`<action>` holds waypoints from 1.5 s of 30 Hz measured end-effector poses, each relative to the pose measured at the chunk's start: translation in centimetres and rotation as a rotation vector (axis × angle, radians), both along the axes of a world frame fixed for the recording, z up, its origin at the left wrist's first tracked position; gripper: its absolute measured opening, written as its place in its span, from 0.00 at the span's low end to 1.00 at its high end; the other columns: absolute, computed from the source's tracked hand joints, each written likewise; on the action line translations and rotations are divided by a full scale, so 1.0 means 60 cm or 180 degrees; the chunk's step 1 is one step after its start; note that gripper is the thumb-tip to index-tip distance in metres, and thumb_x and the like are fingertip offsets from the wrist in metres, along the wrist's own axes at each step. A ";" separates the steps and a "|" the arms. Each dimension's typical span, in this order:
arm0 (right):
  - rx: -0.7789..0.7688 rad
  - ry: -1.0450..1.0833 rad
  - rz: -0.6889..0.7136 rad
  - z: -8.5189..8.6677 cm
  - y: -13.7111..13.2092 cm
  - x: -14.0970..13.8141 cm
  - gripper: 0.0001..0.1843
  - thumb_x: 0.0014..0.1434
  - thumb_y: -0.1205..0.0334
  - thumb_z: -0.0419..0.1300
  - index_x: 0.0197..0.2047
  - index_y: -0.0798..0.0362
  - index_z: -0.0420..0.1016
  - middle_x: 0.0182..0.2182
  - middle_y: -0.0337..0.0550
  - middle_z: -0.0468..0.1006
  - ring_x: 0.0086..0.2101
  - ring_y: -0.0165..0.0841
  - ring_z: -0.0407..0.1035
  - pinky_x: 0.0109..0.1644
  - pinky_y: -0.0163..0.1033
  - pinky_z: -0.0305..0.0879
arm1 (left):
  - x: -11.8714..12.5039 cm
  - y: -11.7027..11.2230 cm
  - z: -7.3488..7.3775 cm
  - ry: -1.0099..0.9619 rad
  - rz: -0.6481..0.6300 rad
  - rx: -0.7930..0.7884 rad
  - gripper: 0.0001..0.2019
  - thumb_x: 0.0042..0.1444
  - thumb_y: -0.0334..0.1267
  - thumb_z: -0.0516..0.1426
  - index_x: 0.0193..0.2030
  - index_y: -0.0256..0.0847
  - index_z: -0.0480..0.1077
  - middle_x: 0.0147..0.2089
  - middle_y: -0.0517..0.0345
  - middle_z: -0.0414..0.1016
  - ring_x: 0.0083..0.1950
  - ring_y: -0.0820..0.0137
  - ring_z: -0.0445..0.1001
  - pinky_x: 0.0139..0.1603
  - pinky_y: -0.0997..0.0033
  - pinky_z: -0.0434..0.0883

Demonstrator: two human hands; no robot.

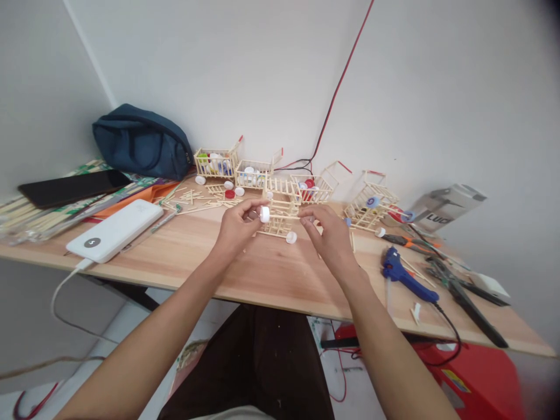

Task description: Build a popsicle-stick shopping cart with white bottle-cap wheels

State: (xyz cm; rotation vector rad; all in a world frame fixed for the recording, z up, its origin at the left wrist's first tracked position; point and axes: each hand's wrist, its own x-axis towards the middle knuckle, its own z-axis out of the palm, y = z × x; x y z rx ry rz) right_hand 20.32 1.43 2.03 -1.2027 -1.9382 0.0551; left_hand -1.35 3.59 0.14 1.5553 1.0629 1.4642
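A small cart built of thin wooden sticks [280,214] is held above the wooden table [271,274] between both my hands. My left hand [238,224] pinches a white bottle-cap wheel [265,214] at the cart's left end. My right hand [328,230] grips the cart's right side with curled fingers. Another white cap wheel [291,237] shows under the cart.
Several finished stick carts [216,160] holding bottle caps stand along the wall. A blue glue gun [405,274], pliers [405,239] and cutters lie at the right. A white power bank [114,229], a black phone [72,188], a dark blue pouch [142,142] and loose sticks lie at the left.
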 end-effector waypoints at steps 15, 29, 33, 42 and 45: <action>0.0219 -0.0046 -0.0004 0.012 -0.059 -0.015 0.18 0.65 0.57 0.58 0.57 0.44 0.70 0.52 0.47 0.77 0.51 0.42 0.71 0.52 0.49 0.70 | -0.025 -0.088 0.000 -0.0078 -0.0267 -0.0313 0.19 0.49 0.41 0.66 0.48 0.39 0.74 0.46 0.52 0.78 0.43 0.68 0.76 0.43 0.69 0.75; -0.0445 0.0849 -0.0054 0.001 -0.114 -0.004 0.17 0.60 0.54 0.64 0.52 0.45 0.77 0.47 0.43 0.81 0.36 0.34 0.76 0.44 0.42 0.76 | -0.003 -0.128 0.011 0.1292 0.0283 0.0646 0.16 0.54 0.40 0.64 0.50 0.44 0.74 0.52 0.52 0.78 0.51 0.61 0.75 0.50 0.60 0.72; -0.0824 0.1386 0.0283 -0.004 -0.127 0.003 0.17 0.59 0.54 0.65 0.52 0.45 0.77 0.46 0.43 0.82 0.39 0.35 0.77 0.44 0.42 0.77 | 0.013 -0.153 0.030 0.2212 0.0458 0.1260 0.06 0.59 0.38 0.62 0.43 0.48 0.77 0.42 0.57 0.81 0.49 0.60 0.74 0.52 0.57 0.66; -0.1099 0.1627 0.0675 0.006 -0.150 0.023 0.15 0.56 0.56 0.69 0.47 0.47 0.81 0.44 0.43 0.83 0.41 0.35 0.78 0.47 0.41 0.79 | 0.019 -0.194 0.070 0.2849 0.0374 0.2037 0.07 0.64 0.31 0.56 0.38 0.42 0.76 0.33 0.59 0.77 0.39 0.66 0.72 0.45 0.61 0.64; -0.1254 0.1701 0.0703 0.004 -0.150 0.023 0.14 0.56 0.55 0.69 0.46 0.48 0.81 0.42 0.44 0.83 0.39 0.35 0.79 0.46 0.41 0.79 | 0.019 -0.198 0.075 0.3007 0.0326 0.2018 0.07 0.63 0.29 0.56 0.39 0.40 0.76 0.33 0.58 0.76 0.39 0.65 0.71 0.45 0.61 0.64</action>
